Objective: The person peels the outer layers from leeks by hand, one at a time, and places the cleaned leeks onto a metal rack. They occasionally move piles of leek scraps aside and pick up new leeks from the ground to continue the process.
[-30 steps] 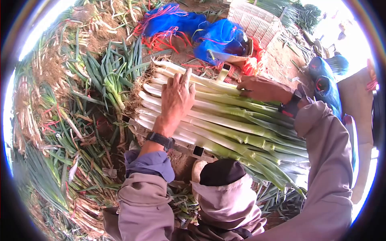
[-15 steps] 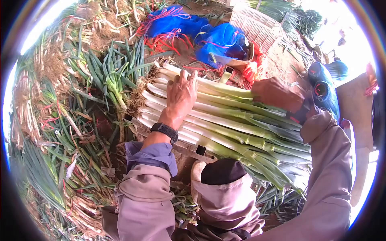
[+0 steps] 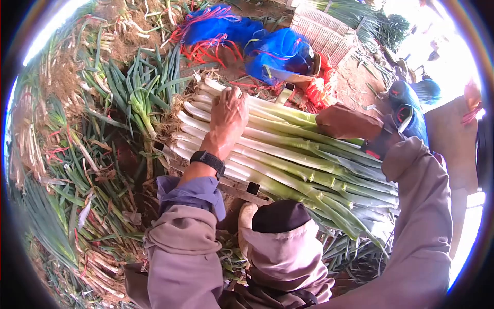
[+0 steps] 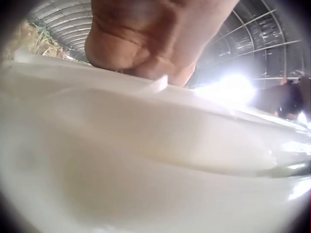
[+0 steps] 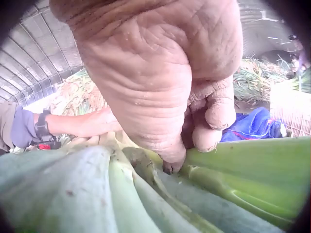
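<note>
A broad layer of long green onions point(image 3: 288, 154) lies side by side, white root ends to the left and green leaves to the right. My left hand point(image 3: 229, 110) is on the far stalks near the roots, its fingers bent over them. In the left wrist view that hand point(image 4: 146, 43) sits just above a white stalk point(image 4: 121, 121), fingertips hidden behind it. My right hand point(image 3: 347, 122) is at the green part of the far stalks. In the right wrist view its thumb and curled fingers point(image 5: 206, 138) pinch at a bright green onion point(image 5: 262, 170).
A metal frame point(image 3: 226, 184) shows under the onions. Beyond lie blue netting point(image 3: 283, 51), red ties point(image 3: 321, 87) and a white crate point(image 3: 324, 33). Heaps of untrimmed onions point(image 3: 62, 154) cover the left. Blue-wrapped bundles point(image 3: 409, 105) stand at right, and my knee point(image 3: 283, 242) is in front.
My left hand's fingers have gone from extended to bent over the far stalks. The right hand has shifted slightly right along the leaves, then turned a little.
</note>
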A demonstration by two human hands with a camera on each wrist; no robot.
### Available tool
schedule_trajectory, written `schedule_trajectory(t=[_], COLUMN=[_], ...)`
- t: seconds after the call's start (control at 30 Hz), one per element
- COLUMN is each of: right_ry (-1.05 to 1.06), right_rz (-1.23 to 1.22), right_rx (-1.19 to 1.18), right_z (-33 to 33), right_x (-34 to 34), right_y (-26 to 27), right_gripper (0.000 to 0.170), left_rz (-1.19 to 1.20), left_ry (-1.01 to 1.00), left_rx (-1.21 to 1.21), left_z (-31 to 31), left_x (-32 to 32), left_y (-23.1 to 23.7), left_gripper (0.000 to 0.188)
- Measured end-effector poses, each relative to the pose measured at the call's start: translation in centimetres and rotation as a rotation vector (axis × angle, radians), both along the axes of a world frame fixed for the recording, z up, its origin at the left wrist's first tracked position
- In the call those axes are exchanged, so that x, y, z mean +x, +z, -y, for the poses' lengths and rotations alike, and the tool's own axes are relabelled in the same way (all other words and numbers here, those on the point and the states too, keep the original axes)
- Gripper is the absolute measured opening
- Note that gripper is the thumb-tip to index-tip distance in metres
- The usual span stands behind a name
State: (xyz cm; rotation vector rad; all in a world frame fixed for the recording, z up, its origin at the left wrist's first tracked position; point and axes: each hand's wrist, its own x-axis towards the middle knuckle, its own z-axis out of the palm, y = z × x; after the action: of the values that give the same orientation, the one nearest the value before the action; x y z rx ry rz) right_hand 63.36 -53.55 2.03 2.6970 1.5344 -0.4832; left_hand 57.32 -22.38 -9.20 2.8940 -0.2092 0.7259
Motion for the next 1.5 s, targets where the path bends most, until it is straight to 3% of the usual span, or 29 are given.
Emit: schedule_trajectory(t=[0.23,0.27,0.33,0.53,0.63,0.7,0.87,0.9,0.93,1.03,1.17,1.33,1.4,1.43,1.47,1.5], right_ry=[-0.107,-0.102,-0.117,-0.094,-0.209,-0.262,-0.524,-0.373,-0.295,-0.314,-0.411,-0.333,-0.219,-0.359,-0.268,-0.196], right_rz=[0.013,0.016,-0.031,0.004,0.048,0.052,-0.116,-0.097,-0.044,-0.063,-0.113,-0.172,-0.074,-0.108,0.036,0.09], right_rx=[-0.045,-0.045,-0.148,0.004,-0.025,-0.369,-0.396,-0.268,-0.349,-0.077,-0.105,-0.133,-0.123,-0.14,-0.079,-0.14], right_z=[-0.4,-0.6,-1.1,0.3,1.2,2.2,9.8,12.9,12.3,13.3,13.0,13.9,14.7,11.3,11.9,12.5], right_x=[1.8,2.0,2.5,1.6,1.1,0.5,-1.7,-1.9,-3.8,-6.0,-4.8,-3.0,-2.5,-5.1,-5.0,-4.9], right_y=[-2.8,-2.8,-2.0,-1.3,0.4,2.8,4.8,2.7,3.4,2.0,0.4,1.4,2.2,4.8,5.2,5.1], right_gripper=[0.024,0.024,0.021,0.03,0.039,0.051,0.064,0.063,0.057,0.041,0.04,0.044,0.042,0.04,0.036,0.035], left_rz=[-0.195,-0.192,0.049,-0.017,0.012,-0.119,-0.11,-0.1,-0.089,-0.096,-0.142,-0.135,0.032,0.11,0.301,0.339], left_ry=[0.051,0.057,0.045,-0.09,-0.118,-0.057,-0.039,-0.045,-0.048,-0.032,-0.023,-0.023,-0.142,-0.152,-0.09,-0.093], left_rx=[-0.009,-0.009,0.004,-0.198,-0.226,-0.175,-0.145,-0.135,-0.122,-0.089,-0.085,-0.127,-0.548,-0.481,-0.495,-0.52], left_z=[0.1,0.2,0.0,-1.7,-1.9,-1.3,-1.2,-1.1,-1.1,-1.0,-0.9,-1.5,-2.5,-2.9,-3.6,-4.0], left_x=[0.4,0.5,1.2,-0.1,-0.1,-1.0,-1.1,-1.2,-1.3,-0.8,-0.6,-0.5,-1.4,-2.1,-3.9,-5.7], left_y=[0.5,-0.2,-1.6,-1.3,-1.3,0.0,-0.2,-0.2,0.0,-0.1,-0.4,-0.1,0.5,0.4,1.7,2.7], left_gripper=[0.031,0.031,0.02,0.031,0.03,0.034,0.032,0.032,0.031,0.03,0.031,0.029,0.027,0.025,0.023,0.022])
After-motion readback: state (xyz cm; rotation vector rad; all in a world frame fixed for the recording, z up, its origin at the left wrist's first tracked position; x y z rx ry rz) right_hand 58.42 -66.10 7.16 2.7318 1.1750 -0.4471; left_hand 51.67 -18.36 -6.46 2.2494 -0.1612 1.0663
